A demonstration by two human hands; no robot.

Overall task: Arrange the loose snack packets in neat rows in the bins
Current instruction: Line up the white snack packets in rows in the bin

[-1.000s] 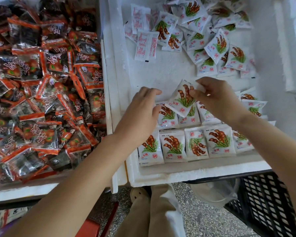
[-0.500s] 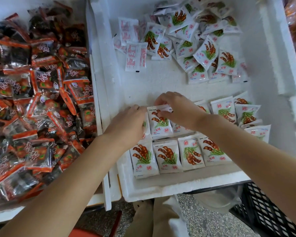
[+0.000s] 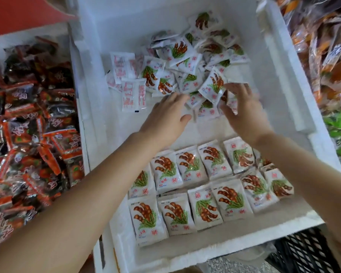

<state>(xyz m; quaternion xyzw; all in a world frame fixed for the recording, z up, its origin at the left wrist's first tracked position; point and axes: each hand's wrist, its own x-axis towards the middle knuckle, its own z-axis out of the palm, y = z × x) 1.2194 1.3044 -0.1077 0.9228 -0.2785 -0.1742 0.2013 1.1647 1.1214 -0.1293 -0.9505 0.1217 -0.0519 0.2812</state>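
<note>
Head view. Progress: white foam bin [image 3: 205, 253] holds two laid rows of packets [image 3: 205, 186] at its near end, faces up and edges overlapping. The right end of both rows looks crooked. A bare strip of bin floor separates the rows from the loose pile [image 3: 185, 62] at the far end, where packets lie at all angles and some face down. Judged under half done for this bin. The neighbouring bin of black-and-orange packets [image 3: 37, 134] on the left is an unsorted heap.

Hands: both are at the near edge of the pile. Left hand [image 3: 165, 113] has its fingers straight and released, their tips at the packets. Right hand [image 3: 244, 113] is motion-blurred with its fingers spread among packets; whether it grasps one cannot be told.

Labels: the white packets show brown pods over green leaves and a red round seal with one character. The small print is unreadable. Face-down packets [image 3: 133, 93] carry blocks of red text, illegible. The black-and-orange packets bear white characters, too blurred to read.
</note>
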